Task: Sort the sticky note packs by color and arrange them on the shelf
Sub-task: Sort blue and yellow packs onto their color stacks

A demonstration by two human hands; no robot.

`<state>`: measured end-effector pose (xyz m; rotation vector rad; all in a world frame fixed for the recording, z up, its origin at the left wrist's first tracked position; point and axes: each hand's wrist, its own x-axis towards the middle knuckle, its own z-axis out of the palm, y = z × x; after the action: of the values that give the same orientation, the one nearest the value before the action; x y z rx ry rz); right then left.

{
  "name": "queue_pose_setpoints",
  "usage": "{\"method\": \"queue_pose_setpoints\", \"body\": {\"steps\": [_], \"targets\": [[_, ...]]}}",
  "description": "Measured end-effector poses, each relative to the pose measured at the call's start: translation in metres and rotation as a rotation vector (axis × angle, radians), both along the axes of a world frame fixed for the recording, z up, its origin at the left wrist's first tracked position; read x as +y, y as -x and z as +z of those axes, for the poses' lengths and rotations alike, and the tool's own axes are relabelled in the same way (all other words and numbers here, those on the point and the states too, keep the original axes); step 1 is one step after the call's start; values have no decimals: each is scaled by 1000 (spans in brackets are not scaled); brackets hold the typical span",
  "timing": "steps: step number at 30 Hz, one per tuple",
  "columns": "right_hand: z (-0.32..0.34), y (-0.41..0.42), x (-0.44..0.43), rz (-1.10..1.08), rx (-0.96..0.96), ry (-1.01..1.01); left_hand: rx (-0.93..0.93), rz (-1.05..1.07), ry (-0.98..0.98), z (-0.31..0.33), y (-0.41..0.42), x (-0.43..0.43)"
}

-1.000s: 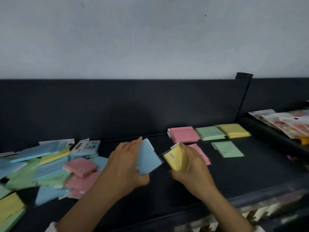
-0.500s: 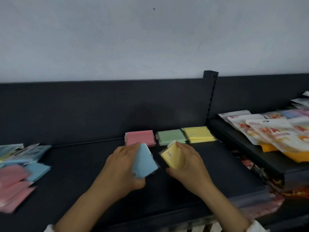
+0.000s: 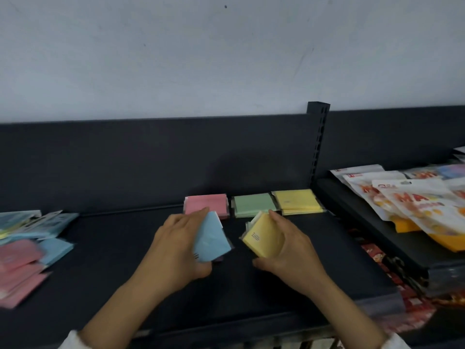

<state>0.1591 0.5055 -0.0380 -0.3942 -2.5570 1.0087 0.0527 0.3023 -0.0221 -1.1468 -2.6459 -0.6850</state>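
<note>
Blue sticky note pack (image 3: 212, 236) sat tilted in the curled fingers of the left hand (image 3: 176, 250) above the middle of the shelf (image 3: 276, 311). Beside it, the right hand (image 3: 289, 248) gripped a yellow pack (image 3: 264, 235), its label showing. Behind them, a pink stack (image 3: 206, 205), green stack (image 3: 253, 204) and yellow stack (image 3: 297, 201) lined the back edge. Unsorted packs (image 3: 25, 248) cluttered the left edge; snack bags (image 3: 415, 197) lay on the neighbouring shelf.

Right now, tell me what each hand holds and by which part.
The left hand grips a blue sticky note pack along its left edge; the right hand grips a yellow pack along its right edge.
</note>
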Motion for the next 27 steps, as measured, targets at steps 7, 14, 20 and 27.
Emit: {"method": "queue_pose_setpoints", "body": {"steps": [7, 14, 20, 27], "targets": [[22, 6, 30, -26, -67, -74, 4, -18, -20, 15, 7, -1], [34, 9, 86, 4, -379, -321, 27, -114, 18, 16, 17, 28], [38, 15, 113, 83, -634, -383, 12, -161, 44, 14, 26, 47], [41, 25, 114, 115, -707, -379, -19, -186, 28, 12, 40, 42]]}}
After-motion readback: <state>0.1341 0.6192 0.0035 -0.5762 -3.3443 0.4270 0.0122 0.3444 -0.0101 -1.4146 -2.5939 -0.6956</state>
